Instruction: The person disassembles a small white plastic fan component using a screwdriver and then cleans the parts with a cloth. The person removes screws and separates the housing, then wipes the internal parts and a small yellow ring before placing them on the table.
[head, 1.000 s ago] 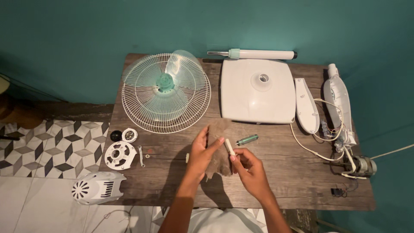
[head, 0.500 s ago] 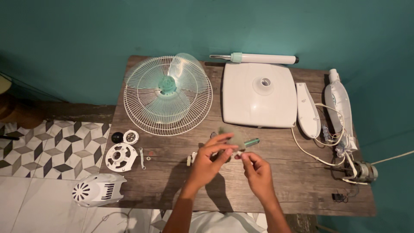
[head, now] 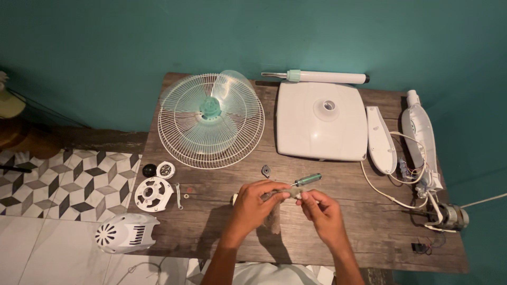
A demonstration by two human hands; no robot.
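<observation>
Now, hands: left hand [head: 259, 199] and right hand [head: 320, 207] pinched together on a small white part [head: 297, 195] wrapped in a brownish rag [head: 274, 211], above the near edge of the bench [head: 369, 232].
Grip tip: best kept snug, rag turned round the part, low over the bench.
Screwdriver [head: 306, 180]: green-handled, lying just beyond the fingers.
Labels: none legible; white square base [head: 321, 122] plain, toward far edge.
Fan grille [head: 211, 121]: far-left corner.
</observation>
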